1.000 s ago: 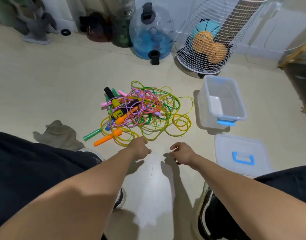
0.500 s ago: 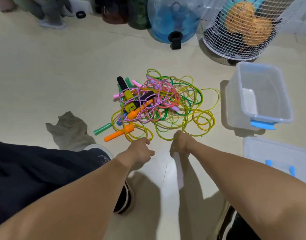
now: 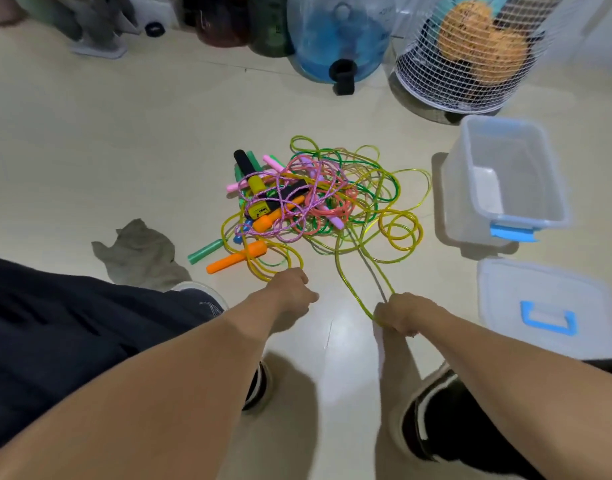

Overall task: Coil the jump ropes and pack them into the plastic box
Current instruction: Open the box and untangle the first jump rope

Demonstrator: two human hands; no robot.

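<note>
Left of centre, the left hand [image 3: 290, 289] hangs low over the floor [image 3: 89, 150] with its fingers curled under, right at the near edge of the rope pile; whether it pinches a strand cannot be told from this angle. To its right, the right hand [image 3: 403, 315] has its grip closed round a loop of yellow rope [image 3: 353, 289], which runs in two strands up from the fist to the pile. At the far left of the frame a dark trouser leg [image 3: 72, 323] fills the lower corner, and just above it a crumpled grey cloth [image 3: 138, 251] lies on the floor. Right of the cloth, a green handle [image 3: 205, 250] and an orange handle [image 3: 237, 259] stick out of the near left side of the tangled jump ropes [image 3: 318, 199], a heap of yellow, green, pink and salmon cords with several more handles, in the middle of the frame. Behind the heap, along the top edge, stand a blue water jug [image 3: 335, 39] and, further right, a white wire basket [image 3: 470, 53] with orange balls inside. At the right of the frame the clear plastic box [image 3: 554, 188] stands open beside the pile, with nothing visible inside, a blue latch on its near end. Below it lies its lid [image 3: 505, 299] flat on the floor, blue handle up, near the right forearm.
</note>
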